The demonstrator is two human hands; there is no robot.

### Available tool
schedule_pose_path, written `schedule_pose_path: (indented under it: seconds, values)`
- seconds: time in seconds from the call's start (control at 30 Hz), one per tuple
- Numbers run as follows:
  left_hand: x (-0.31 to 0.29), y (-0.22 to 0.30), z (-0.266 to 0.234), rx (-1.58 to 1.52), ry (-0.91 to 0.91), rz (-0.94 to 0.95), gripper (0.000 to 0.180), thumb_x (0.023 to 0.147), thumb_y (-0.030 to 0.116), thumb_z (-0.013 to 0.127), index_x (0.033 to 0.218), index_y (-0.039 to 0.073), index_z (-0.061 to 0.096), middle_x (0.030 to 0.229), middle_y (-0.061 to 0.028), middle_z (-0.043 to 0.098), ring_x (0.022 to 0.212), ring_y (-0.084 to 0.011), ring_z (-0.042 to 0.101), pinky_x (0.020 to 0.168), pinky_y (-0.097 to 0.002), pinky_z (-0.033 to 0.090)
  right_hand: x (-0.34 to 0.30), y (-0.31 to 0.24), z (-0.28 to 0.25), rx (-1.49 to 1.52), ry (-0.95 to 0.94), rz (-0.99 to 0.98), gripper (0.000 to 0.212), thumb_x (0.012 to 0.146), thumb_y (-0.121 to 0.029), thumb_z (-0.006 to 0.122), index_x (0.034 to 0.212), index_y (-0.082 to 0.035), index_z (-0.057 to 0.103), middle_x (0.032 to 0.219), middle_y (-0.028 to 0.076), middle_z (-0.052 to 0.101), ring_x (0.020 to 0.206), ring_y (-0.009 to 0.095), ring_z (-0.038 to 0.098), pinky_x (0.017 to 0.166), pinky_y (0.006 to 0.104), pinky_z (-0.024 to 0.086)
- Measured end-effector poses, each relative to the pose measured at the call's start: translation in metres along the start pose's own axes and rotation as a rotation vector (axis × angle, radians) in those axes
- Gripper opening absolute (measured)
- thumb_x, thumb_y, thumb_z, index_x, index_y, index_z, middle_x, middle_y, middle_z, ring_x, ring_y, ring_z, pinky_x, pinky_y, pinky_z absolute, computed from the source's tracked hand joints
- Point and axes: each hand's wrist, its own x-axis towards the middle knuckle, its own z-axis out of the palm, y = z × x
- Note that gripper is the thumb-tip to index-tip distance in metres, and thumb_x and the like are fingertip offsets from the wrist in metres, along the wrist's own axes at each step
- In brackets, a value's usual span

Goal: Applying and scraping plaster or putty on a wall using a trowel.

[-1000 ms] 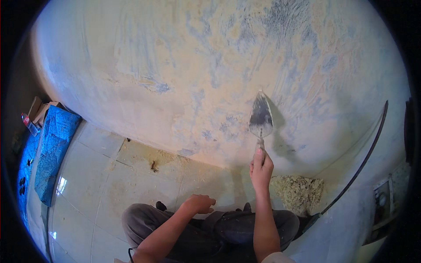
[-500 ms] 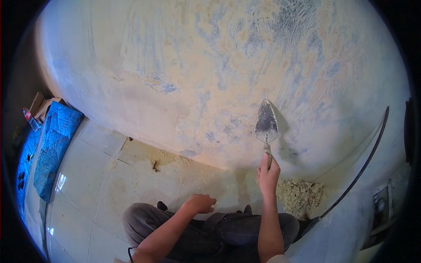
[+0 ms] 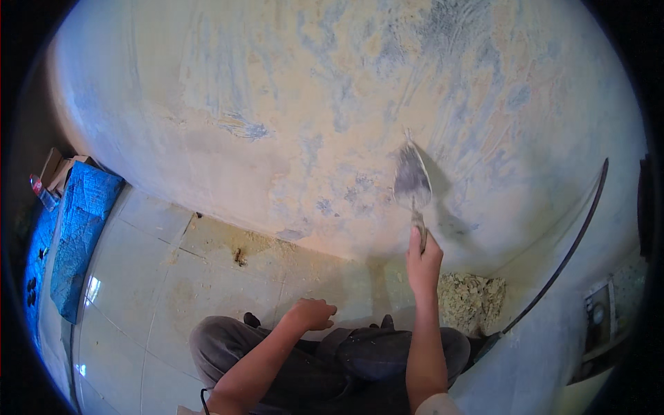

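The right hand [image 3: 423,261] has its grip closed around the slim handle of a pointed, leaf-shaped metal trowel [image 3: 413,173], its grey blade smeared with pale residue. The trowel stands right of centre, its tip up against, or very close to, the cream plaster wall [image 3: 228,169] with bluish streaks at the far side; actual contact cannot be told.

Over the last half second the tip has shifted slightly up the wall and the blade has tilted, leaning left and blurring. That suggests a short stroke on the same patch, with the work there under way.

The left hand [image 3: 311,315] hangs near, its grip released and apparently empty, fingers loosely curled beside the knees in dark grey trousers [image 3: 216,339]. A heap of pale, crumpled flakes [image 3: 474,301] lies right of the right wrist, on the floor below the wall.
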Motion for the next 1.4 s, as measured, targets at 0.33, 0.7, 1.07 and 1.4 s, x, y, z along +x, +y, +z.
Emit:
schedule_pose_path:
  seconds: [0.33, 0.7, 1.07, 1.4]
  values:
    - [-0.002, -0.003, 0.0, -0.02, 0.05, 0.009, 0.041, 0.092, 0.041, 0.059, 0.126, 0.019, 0.058, 0.115, -0.0133, 0.065, 0.107, -0.035, 0.063, 0.088, -0.0501, 0.051, -0.002, 0.005, 0.01, 0.027, -0.001, -0.053, 0.037, 0.102, -0.032, 0.051, 0.086, 0.001, 0.055, 0.061, 0.007, 0.048, 0.054, 0.015, 0.044, 0.052, 0.0322, 0.039]
    - [0.0, -0.004, 0.002, 0.012, 0.033, -0.003, 0.039, 0.092, 0.04, 0.059, 0.124, 0.019, 0.06, 0.114, -0.0131, 0.065, 0.107, -0.0356, 0.063, 0.088, -0.0503, 0.052, -0.002, 0.007, 0.01, -0.044, 0.023, -0.076, 0.035, 0.099, -0.03, 0.055, 0.092, 0.004, 0.058, 0.066, 0.019, 0.055, 0.058, 0.03, 0.053, 0.059, 0.0392, 0.044]
    - [-0.004, -0.002, -0.002, -0.011, 0.027, 0.012, 0.039, 0.093, 0.04, 0.059, 0.125, 0.018, 0.059, 0.115, -0.0133, 0.065, 0.106, -0.0356, 0.063, 0.088, -0.0495, 0.051, -0.001, 0.011, 0.017, -0.112, 0.002, 0.017, 0.035, 0.099, -0.031, 0.056, 0.093, 0.003, 0.059, 0.064, 0.021, 0.054, 0.056, 0.036, 0.052, 0.057, 0.0397, 0.043]
    - [-0.001, 0.0, -0.001, 0.001, -0.003, 0.021, 0.039, 0.093, 0.04, 0.059, 0.126, 0.018, 0.059, 0.115, -0.0137, 0.065, 0.108, -0.0353, 0.063, 0.088, -0.0493, 0.051, -0.013, 0.029, 0.026, -0.039, -0.004, -0.074, 0.035, 0.1, -0.03, 0.054, 0.094, 0.004, 0.06, 0.062, 0.017, 0.053, 0.054, 0.027, 0.052, 0.057, 0.0383, 0.043]
